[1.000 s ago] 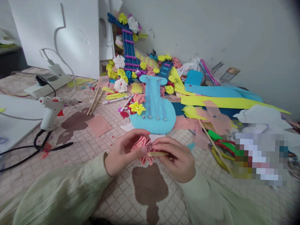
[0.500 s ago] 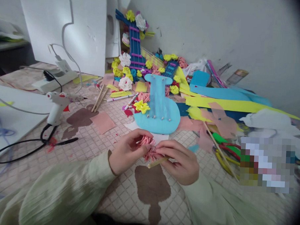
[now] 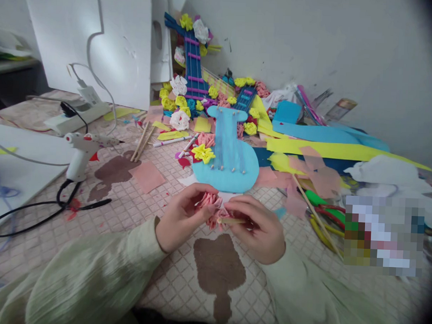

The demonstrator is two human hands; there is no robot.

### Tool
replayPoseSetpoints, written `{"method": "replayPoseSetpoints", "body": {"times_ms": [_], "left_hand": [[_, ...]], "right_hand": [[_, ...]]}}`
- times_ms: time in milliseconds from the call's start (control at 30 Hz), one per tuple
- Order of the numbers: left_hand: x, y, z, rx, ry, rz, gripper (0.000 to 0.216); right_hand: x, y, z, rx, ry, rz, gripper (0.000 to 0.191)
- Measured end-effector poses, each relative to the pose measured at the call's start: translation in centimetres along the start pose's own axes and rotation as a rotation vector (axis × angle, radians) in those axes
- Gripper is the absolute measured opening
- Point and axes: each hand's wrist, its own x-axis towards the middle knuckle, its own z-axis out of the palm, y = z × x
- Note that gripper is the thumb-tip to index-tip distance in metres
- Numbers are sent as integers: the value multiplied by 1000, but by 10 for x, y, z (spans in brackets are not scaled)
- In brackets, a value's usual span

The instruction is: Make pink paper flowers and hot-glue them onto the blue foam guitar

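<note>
My left hand (image 3: 180, 217) is closed round a pink crepe-paper flower (image 3: 211, 208), pinching it from the left. My right hand (image 3: 261, 230) grips a short wooden stick (image 3: 231, 221) whose tip rests against the flower's right side. Both hands hover just above the tablecloth, in front of a light-blue foam guitar shape (image 3: 227, 157) with small pins across its body. A yellow paper flower (image 3: 203, 153) lies at that shape's left edge.
A white glue gun (image 3: 81, 151) with a black cord stands at the left, near a power strip (image 3: 78, 113). Foam sheets, paper flowers and a dark-blue decorated guitar (image 3: 192, 60) pile up against the wall. Scissors and sticks (image 3: 319, 216) lie to the right.
The stick in my right hand has tilted from slanting down-left to nearly level against the flower. The hands have shifted slightly; the view barely moved.
</note>
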Motion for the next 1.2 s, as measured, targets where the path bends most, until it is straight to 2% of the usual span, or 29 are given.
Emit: {"method": "replayPoseSetpoints", "body": {"times_ms": [267, 567, 833, 1033, 1100, 1200], "left_hand": [[1, 1, 2, 25, 35, 5, 22], [1, -1, -1, -13, -15, -2, 18], [1, 1, 1, -84, -34, -28, 21], [3, 2, -3, -129, -150, -153, 27], [3, 1, -3, -150, -140, -152, 25], [4, -1, -2, -175, -95, -103, 24]], "right_hand": [[0, 0, 2, 107, -36, 84, 22], [6, 3, 0, 310, -75, 213, 11], [7, 3, -1, 270, -25, 233, 6], [5, 4, -1, 374, 51, 329, 11], [5, 2, -1, 426, 74, 363, 17], [5, 0, -1, 500, 90, 389, 15]]}}
